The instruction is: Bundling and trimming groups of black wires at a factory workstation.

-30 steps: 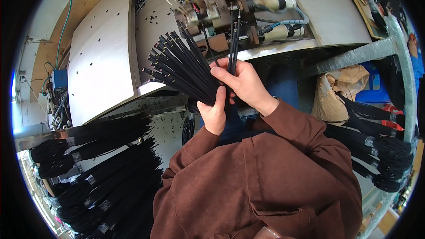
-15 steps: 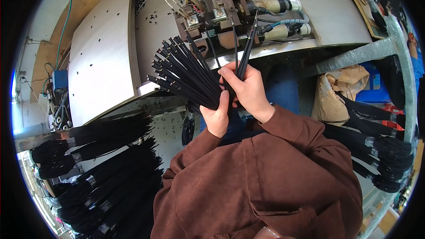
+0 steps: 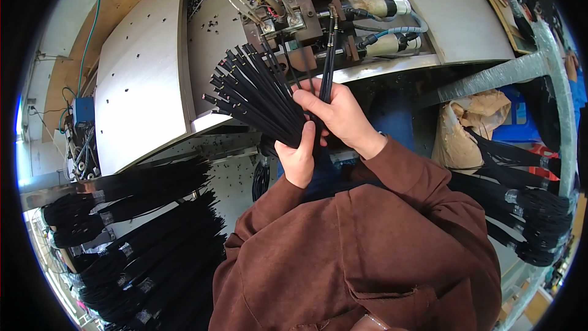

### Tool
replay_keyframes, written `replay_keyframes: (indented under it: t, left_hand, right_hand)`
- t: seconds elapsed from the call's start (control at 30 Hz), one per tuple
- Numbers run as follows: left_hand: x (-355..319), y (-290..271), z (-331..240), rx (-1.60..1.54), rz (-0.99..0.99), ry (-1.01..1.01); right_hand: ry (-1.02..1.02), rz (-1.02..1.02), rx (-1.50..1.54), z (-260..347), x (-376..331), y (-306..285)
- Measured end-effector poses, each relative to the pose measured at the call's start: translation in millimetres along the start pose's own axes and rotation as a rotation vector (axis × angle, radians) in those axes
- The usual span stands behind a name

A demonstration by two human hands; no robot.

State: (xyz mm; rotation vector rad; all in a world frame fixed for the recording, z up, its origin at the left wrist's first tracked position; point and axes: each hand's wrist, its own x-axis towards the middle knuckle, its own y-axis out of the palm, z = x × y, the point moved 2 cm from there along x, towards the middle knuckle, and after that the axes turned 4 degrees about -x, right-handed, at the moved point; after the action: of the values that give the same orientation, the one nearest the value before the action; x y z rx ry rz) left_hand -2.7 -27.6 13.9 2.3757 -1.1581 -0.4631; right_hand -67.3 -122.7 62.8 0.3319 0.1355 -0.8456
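A fanned bundle of black cords (image 3: 254,89) with small metallic bands near their tips is clasped low down in my left hand (image 3: 297,159), its thumb pressed over them. My right hand (image 3: 340,116) is closed just right of the bundle, thumb and forefinger pinched together. Several black cords (image 3: 329,58) stand upright out of its grip, their tips pointing at the machine. One or two single cords (image 3: 309,70) rise between this group and the bundle, in front of the machine's metal block (image 3: 302,59). The cords' lower ends are hidden below my hands.
The machine (image 3: 282,18) has air cylinders (image 3: 392,43) at its right and hoses above. Light metal panels (image 3: 144,79) flank it, with small black bits scattered about. Bundled black cords (image 3: 153,257) hang at left, more (image 3: 533,220) at right by a wrapped rail (image 3: 490,79) and brown paper (image 3: 456,138).
My right hand and the cords in it have shifted a little left, toward the bundle, and the cords stand more upright. Parts of the machine have shifted. My left hand has barely moved.
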Motion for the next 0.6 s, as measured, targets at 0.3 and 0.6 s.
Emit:
replay_keyframes:
  t: [0.3, 0.6]
  left_hand:
    - [-15.3, 6.5, -2.3, 0.136, -0.035, 0.076]
    - [-7.9, 0.8, 3.7, 0.006, 0.018, 0.001]
  right_hand:
    - [-0.171, -0.180, -0.023, -14.9, -16.4, 4.3]
    - [-0.091, -0.136, -0.025, -9.4, -6.3, 1.3]
